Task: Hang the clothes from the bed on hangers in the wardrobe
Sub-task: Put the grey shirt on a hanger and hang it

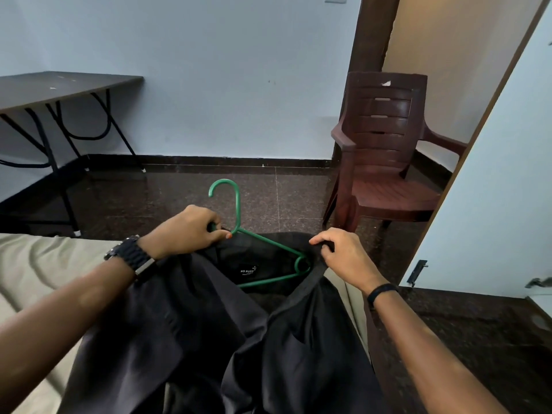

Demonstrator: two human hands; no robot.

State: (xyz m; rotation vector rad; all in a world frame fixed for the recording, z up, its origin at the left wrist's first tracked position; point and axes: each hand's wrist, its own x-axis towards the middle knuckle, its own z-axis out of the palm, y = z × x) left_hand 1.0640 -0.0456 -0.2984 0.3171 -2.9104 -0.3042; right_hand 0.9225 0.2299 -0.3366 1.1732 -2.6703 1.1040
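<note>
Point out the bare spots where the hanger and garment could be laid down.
Free: the beige bed sheet left of the left hand, the brown chair seat, and the dark tabletop by the wall. Crowded: the bed edge under the black garment and green hanger.

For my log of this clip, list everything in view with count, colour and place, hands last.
plastic clothes hanger: one, green, partly inside the garment's opening
black fabric garment: one, on the bed, opening held wide
bed with beige sheet: one, lower left
folding table: one, dark top, black legs, left by the wall
plastic armchair: one, brown, right, by the doorway
left hand: wristwatch, grips hanger and garment edge
right hand: black wristband, pinches garment edge
</note>
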